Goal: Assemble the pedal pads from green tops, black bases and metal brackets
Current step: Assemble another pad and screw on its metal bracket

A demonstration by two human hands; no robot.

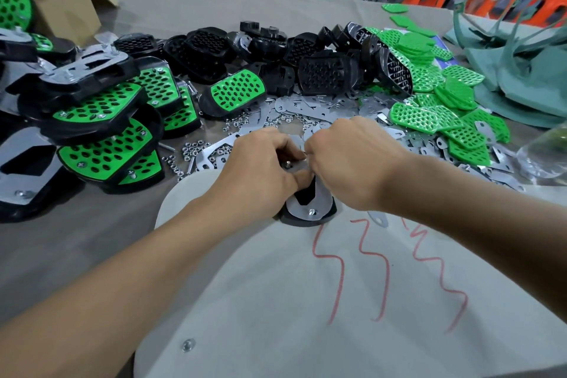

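A pedal pad (308, 209) lies face down at the table's near middle, its black base up and a metal bracket (302, 204) screwed on top. My left hand (264, 159) grips its far end, thumb curled on the bracket. My right hand (346, 150) is curled over the same end and pinches something small at a stud; what it pinches is hidden. Black bases (325, 74) are heaped behind, green tops (429, 107) at the right, loose metal brackets (310, 107) and nuts (193, 150) between.
Finished green-and-black pads (107, 120) pile up at the left beside a cardboard box (61, 0). A clear plastic bottle (546, 150) lies at the right edge. Grey-green felt scraps (506, 70) sit far right. A white board with red scribbles (368, 270) covers the near table.
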